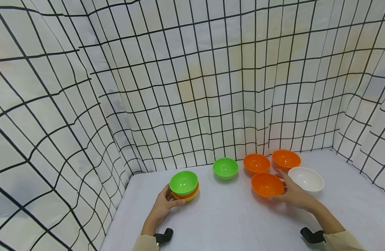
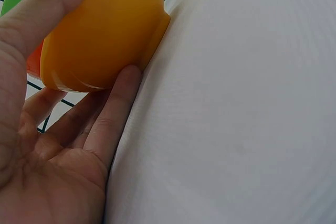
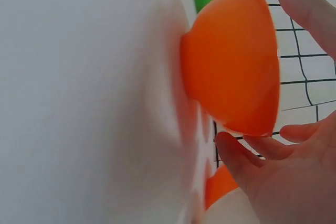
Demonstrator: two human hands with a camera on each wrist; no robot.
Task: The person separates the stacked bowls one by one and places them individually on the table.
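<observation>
My left hand (image 1: 163,205) grips the side of a small stack of bowls, its thumb in front and its fingers round the far side. On top is a green bowl (image 1: 183,182), over an orange one and a yellow bowl (image 2: 110,30) at the bottom, whose foot stands on the table. My right hand (image 1: 291,192) is spread beside the nearest orange bowl (image 1: 267,184). In the right wrist view the thumb stands apart from that bowl's rim and the fingertips are close beneath it; whether they touch is hard to tell.
A white bowl (image 1: 306,179) stands just right of my right hand. Two more orange bowls, one at the back (image 1: 256,163) and one farther right (image 1: 286,159), and a single green bowl (image 1: 225,168) stand along the white table's (image 1: 217,219) far side. Grid-patterned cloth walls (image 1: 192,87) enclose it.
</observation>
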